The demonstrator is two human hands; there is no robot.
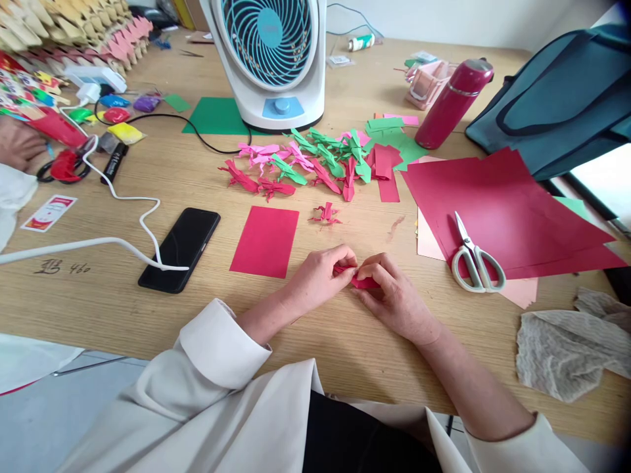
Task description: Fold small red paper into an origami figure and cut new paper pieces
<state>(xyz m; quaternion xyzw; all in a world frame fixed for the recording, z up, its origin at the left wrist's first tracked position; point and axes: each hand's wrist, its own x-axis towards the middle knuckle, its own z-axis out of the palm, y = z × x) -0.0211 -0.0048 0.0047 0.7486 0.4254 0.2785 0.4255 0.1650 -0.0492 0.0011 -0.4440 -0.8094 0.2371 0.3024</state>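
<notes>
Between my two hands, just above the table, is a small piece of folded red paper (365, 283). My left hand (329, 272) pinches its left end, and my right hand (392, 292) grips the right end with curled fingers. Much of the paper is hidden behind the fingers. Beyond the hands lies a small red folded paper figure (326, 213). A flat red paper rectangle (265, 241) rests to the left of it. Farther back, several folded figures in green, pink and red lie in a loose group, among them a green folded figure (288, 169).
White-handled scissors (474, 263) lie on large red sheets (513, 197) at right. A red bottle (451, 105), a blue bag (547, 98) and a fan (276, 59) stand behind. At left are a phone (180, 249), a white cable (133, 198) and another person's hand (20, 143).
</notes>
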